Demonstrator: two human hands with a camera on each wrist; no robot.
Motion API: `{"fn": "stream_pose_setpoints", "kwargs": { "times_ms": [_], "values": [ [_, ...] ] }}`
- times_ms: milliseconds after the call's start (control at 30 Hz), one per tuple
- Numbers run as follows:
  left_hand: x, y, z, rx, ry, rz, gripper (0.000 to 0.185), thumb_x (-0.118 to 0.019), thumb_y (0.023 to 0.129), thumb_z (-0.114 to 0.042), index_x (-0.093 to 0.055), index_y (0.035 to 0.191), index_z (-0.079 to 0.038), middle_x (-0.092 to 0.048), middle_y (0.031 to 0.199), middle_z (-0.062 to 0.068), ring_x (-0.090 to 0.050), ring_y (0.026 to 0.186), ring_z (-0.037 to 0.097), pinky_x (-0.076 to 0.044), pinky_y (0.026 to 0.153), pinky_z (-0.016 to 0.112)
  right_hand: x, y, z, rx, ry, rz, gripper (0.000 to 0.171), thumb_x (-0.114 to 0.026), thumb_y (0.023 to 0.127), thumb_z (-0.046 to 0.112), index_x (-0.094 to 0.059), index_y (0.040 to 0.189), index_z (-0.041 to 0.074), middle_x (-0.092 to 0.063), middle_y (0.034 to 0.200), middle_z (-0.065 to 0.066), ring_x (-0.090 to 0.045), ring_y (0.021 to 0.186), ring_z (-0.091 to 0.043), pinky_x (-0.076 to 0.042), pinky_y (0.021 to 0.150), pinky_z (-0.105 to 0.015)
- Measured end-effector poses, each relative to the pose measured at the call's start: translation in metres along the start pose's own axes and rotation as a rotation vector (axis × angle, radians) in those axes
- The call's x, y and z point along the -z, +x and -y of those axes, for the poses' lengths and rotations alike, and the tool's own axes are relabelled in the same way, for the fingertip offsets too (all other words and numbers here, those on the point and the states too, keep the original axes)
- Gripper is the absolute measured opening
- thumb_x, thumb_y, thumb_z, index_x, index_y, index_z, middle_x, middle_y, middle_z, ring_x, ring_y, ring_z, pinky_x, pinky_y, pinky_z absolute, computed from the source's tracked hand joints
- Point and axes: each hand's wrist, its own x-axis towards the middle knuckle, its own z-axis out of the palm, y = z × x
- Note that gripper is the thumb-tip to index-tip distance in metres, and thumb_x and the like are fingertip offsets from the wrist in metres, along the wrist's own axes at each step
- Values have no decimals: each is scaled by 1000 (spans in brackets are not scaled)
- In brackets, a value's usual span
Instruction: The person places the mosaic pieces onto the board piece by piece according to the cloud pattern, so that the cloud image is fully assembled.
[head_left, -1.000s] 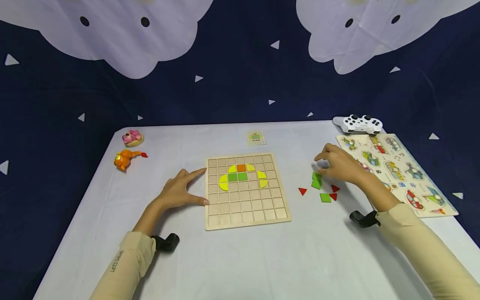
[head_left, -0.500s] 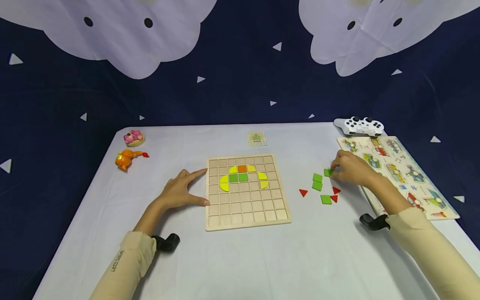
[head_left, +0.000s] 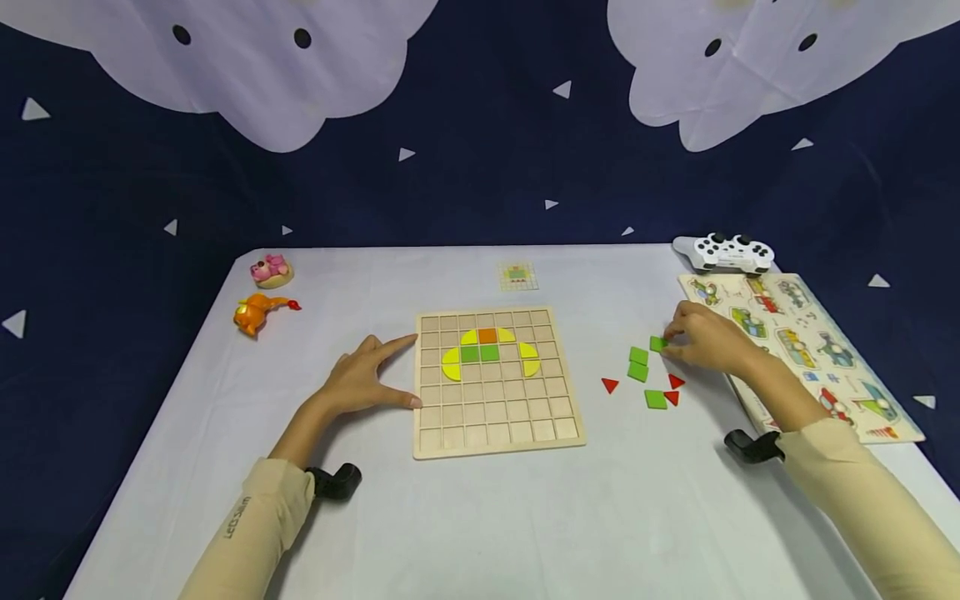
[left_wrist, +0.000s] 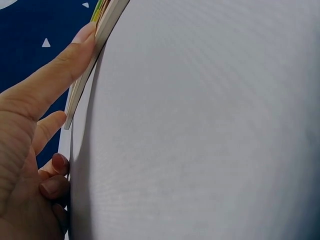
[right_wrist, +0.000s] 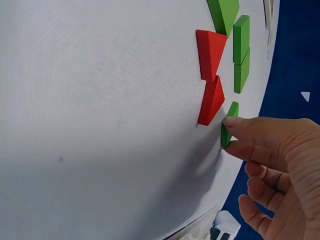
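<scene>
Even, diffuse illumination is observed in the head view; the white table point(head_left: 480, 517) is rendered bright without blown highlights, while the dark backdrop point(head_left: 480, 167) stays deep and low in detail. Soft, short shadows are cast beneath the left hand point(head_left: 360, 385) and right hand point(head_left: 708, 343), suggesting light from above. Slight barrel distortion is noted at the frame edges, where the table sides splay outward. Focus is acceptable at centre, with mild softness and compression noise throughout. In the left wrist view the near fingers point(left_wrist: 45, 95) are blurred and a soft shadow is thrown along the board edge. In the right wrist view the cloth weave is resolved sharply; a faint shadow is cast below the fingertips point(right_wrist: 235, 122).
</scene>
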Motion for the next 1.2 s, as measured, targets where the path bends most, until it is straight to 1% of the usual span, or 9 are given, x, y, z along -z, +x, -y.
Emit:
{"fn": "stream_pose_setpoints", "kwargs": {
  "times_ms": [200,300,400,567,767,933,1033,1200],
  "values": [
    [-1,2,0,-5,6,1,107,-87,62,-59,-40,153,-28,-46,99,7,-41,83,21,-30,79,39,-3,-3,-4,31,-15,-43,21,-83,76,17,-77,88,1,-57,91,-7,-57,87,-24,-48,77,-45],
    [-1,2,0,-4,10,2,107,-87,62,-59,-40,153,-28,-45,98,7,-41,82,21,-30,78,38,-6,-4,-3,47,-10,-80,23,-83,75,17,-77,88,0,-56,90,-6,-55,84,-21,-47,75,-44],
    [-1,3,0,-7,17,0,107,-87,62,-59,-40,153,-28,-46,98,7,-41,83,21,-30,78,37,-6,-2,2,56,4,-111,24,-83,74,16,-76,90,0,-56,91,-6,-54,84,-21,-46,74,-43],
    [0,3,1,-7,15,-5,107,-87,62,-58,-40,153,-28,-46,99,7,-41,84,21,-30,79,38,-7,7,17,78,40,-133,22,-81,75,15,-76,91,0,-56,92,-6,-53,86,-21,-46,76,-43],
    [0,2,0,0,14,6,107,-87,63,-59,-39,153,-28,-46,100,7,-41,87,21,-31,81,40,-10,21,41,122,63,-117,22,-82,77,18,-77,91,3,-55,94,-5,-54,90,-22,-47,78,-42],
    [-1,2,0,9,15,9,108,-87,63,-59,-39,154,-28,-47,103,8,-43,90,21,-33,84,43,-11,32,61,182,64,-107,21,-82,76,19,-77,91,4,-56,95,-4,-55,92,-22,-48,80,-43],
    [-1,2,-1,11,11,9,108,-87,62,-59,-38,154,-28,-47,104,8,-43,90,22,-34,86,45,-12,40,72,208,62,-105,21,-83,75,19,-77,90,4,-55,94,-4,-54,92,-21,-49,81,-42],
    [0,1,-1,9,8,5,107,-87,62,-58,-39,153,-28,-48,104,8,-44,91,22,-33,86,45,-14,54,91,250,75,-115,22,-82,75,18,-77,90,2,-55,92,-5,-51,88,-19,-48,79,-38]
  ]
}}
